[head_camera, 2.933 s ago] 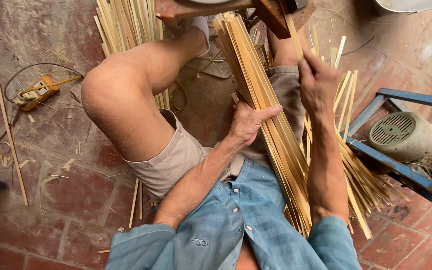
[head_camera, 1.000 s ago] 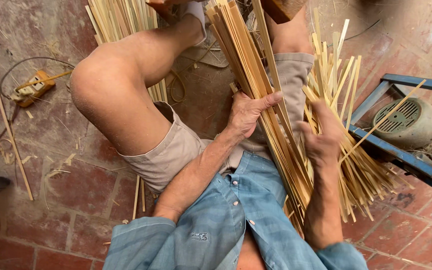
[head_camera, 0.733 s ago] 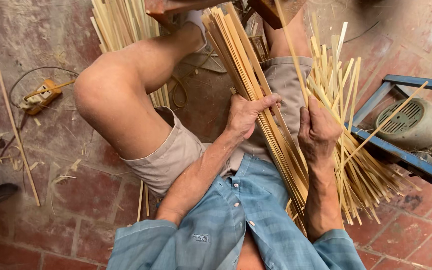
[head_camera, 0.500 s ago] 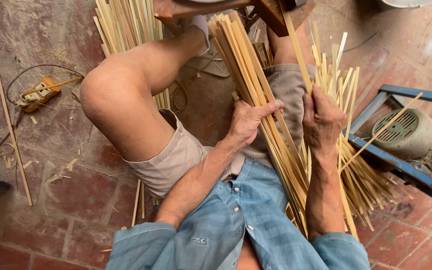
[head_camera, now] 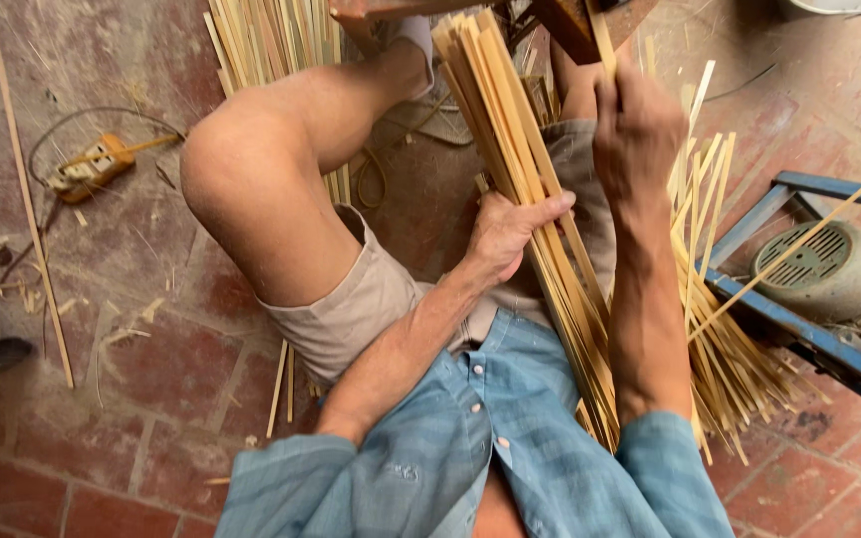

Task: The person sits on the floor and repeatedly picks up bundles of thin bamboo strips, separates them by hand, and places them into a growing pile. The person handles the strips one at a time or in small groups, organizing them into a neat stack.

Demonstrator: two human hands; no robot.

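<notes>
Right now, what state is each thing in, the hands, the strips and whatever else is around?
Left hand: closed around the bundle.
Right hand: raised, gripping a single strip.
Bundle: gathered, slanting across the lap.
Single strip: pinched upright, apart from the bundle.
Loose strips: fanned out on the floor by the right arm.
Motor: sitting in a blue frame; running or not, cannot tell.
Long strip: lying flat on the bricks.
</notes>
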